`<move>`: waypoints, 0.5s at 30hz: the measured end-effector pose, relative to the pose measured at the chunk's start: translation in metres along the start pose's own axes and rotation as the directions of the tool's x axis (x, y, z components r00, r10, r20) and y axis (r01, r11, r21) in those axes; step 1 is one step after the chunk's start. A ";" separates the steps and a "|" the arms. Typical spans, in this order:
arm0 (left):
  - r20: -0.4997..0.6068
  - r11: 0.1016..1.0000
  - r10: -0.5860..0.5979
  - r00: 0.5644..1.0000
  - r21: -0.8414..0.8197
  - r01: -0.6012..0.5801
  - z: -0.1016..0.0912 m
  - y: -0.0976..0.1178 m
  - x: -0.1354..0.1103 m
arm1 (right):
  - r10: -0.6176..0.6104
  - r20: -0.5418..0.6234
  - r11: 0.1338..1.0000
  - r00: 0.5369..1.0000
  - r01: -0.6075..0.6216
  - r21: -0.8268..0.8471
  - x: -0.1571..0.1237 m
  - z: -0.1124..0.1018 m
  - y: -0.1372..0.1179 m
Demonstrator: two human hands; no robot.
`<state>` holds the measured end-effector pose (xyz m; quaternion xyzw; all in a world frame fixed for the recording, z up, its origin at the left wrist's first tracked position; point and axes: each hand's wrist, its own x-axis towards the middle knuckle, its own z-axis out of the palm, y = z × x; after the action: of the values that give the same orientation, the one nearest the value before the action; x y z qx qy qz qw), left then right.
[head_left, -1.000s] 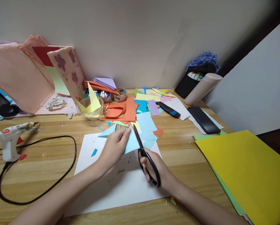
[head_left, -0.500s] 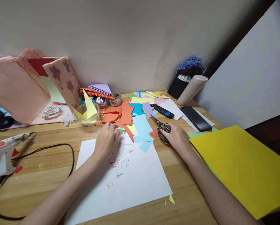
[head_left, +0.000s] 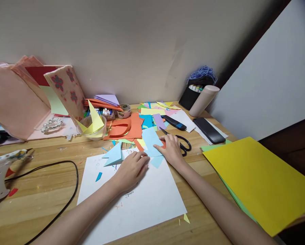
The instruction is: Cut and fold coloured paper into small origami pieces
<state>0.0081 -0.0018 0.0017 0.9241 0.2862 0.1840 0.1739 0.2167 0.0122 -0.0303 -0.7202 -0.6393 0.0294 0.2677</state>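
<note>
My right hand (head_left: pixel 172 150) rests at the right edge of a light blue paper piece (head_left: pixel 150 137), its thumb on the paper and fingers closed at the edge. Beside that paper, over a white sheet (head_left: pixel 152 204), my left hand (head_left: pixel 134 169) has its fingers loosely stretched toward the paper's near edge. A folded light blue paper (head_left: pixel 116 154) with pointed ends sits left of it, and a small dark blue scrap (head_left: pixel 98 176) lies on the sheet. Black-handled scissors (head_left: pixel 185 144) lie just beyond my right hand, partly hidden by it.
Orange paper (head_left: pixel 135 126) and other coloured scraps lie behind the sheet. A plastic tub (head_left: pixel 101 131) holds a yellow folded paper. At left are a glue gun (head_left: pixel 0 177) and its cord. A utility knife (head_left: pixel 175 122), black case (head_left: pixel 209 130) and yellow sheets (head_left: pixel 256 183) lie right.
My right hand has left the scissors and moved left onto the light blue paper. My left hand has moved right and nearer; the folded blue paper and dark blue scrap now show on the sheet.
</note>
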 end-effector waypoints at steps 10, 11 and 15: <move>-0.003 1.000 -0.001 1.000 -0.024 0.001 0.002 -0.003 -0.001 | 0.181 0.109 0.965 0.977 -0.198 0.175 0.006 -0.002 -0.003; 0.003 1.000 -0.005 1.000 -0.025 0.005 0.002 -0.003 -0.001 | 0.186 0.124 0.963 0.975 -0.206 0.173 0.007 -0.003 -0.003; 0.010 1.000 -0.007 1.000 -0.029 0.007 0.002 -0.003 -0.001 | 0.163 0.104 0.952 0.981 -0.184 0.243 0.006 -0.008 -0.005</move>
<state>0.0068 -0.0004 -0.0017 0.9214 0.2860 0.1830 0.1892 0.2160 0.0158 -0.0197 -0.7319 -0.5752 0.1635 0.3267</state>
